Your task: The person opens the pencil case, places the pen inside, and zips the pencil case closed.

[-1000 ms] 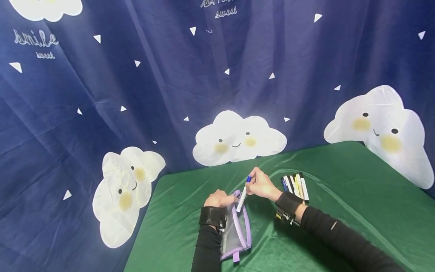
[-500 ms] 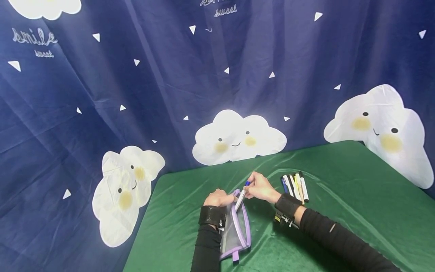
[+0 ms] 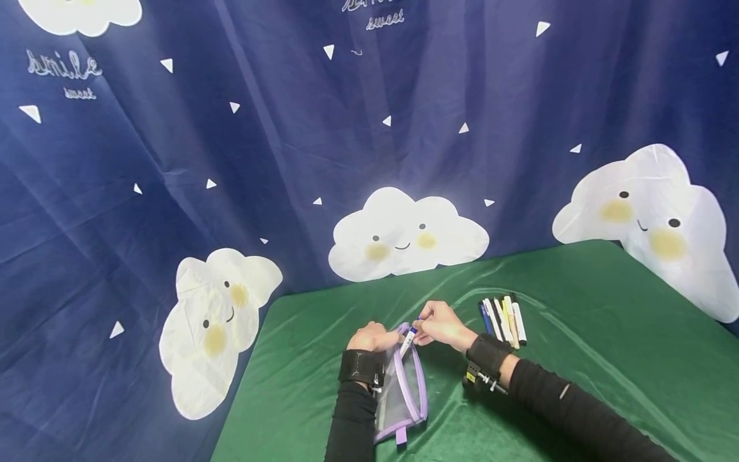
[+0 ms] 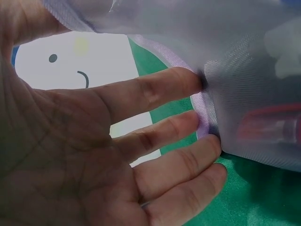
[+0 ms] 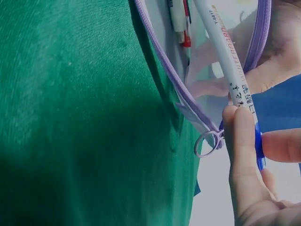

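Note:
My left hand (image 3: 369, 338) holds the far left edge of a mesh pencil pouch (image 3: 423, 394) with purple trim, thumb over the rim. In the left wrist view its fingers (image 4: 155, 92) press on the mesh from outside. My right hand (image 3: 440, 323) pinches a white whiteboard marker (image 5: 225, 47) by its blue end. The marker slants down into the open mouth of the pouch, its lower end inside. Through the left wrist view's mesh shows a red-ended pen (image 4: 268, 125). A zipper ring (image 5: 219, 134) hangs at the pouch's far corner.
Several pens and markers (image 3: 503, 321) lie side by side on the green cloth (image 3: 577, 385), right of the right hand. A dark blue curtain (image 3: 288, 128) with cloud prints hangs behind the table.
My right hand has moved down and slightly left, sliding the marker deeper into the pouch. The left hand and the pouch have stayed almost in place.

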Demonstrator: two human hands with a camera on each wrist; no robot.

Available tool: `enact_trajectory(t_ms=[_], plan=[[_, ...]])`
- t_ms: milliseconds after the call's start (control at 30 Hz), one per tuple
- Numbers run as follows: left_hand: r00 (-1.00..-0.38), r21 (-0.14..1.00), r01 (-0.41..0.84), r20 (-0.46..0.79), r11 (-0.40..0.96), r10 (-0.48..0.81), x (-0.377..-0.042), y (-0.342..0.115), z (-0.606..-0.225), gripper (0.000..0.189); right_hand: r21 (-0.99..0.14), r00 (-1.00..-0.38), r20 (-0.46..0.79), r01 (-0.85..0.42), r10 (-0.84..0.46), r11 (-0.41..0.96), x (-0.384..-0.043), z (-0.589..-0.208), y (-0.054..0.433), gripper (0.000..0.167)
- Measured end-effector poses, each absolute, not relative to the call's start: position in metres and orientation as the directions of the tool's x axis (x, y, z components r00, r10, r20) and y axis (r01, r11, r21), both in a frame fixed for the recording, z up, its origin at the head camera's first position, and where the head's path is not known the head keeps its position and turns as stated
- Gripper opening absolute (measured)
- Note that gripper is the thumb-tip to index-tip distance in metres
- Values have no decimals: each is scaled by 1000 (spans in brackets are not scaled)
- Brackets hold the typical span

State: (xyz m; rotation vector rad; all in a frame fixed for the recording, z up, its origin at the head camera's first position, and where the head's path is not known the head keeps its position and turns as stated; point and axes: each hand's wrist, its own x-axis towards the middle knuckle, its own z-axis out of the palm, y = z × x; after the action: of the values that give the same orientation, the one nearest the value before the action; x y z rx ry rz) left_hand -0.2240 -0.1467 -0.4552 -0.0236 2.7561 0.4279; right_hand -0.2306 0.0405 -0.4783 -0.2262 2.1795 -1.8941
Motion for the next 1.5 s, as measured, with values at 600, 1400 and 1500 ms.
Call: enact_trajectory(t_ms=[600, 1400, 1500], plan=[[-937, 290, -67, -348, 955, 39, -222, -147, -450, 67, -984, -918, -176, 176, -355, 33, -219, -481, 35, 6], [-935, 291, -62, -352, 955, 46, -227, -146, -453, 71, -971, -832, -196, 240, -518, -17, -203, -491, 26, 6], [-935, 299, -68, -352, 952, 44, -225, -146, -453, 69, -970, -830, -189, 240, -525, -31, -200, -492, 23, 6]])
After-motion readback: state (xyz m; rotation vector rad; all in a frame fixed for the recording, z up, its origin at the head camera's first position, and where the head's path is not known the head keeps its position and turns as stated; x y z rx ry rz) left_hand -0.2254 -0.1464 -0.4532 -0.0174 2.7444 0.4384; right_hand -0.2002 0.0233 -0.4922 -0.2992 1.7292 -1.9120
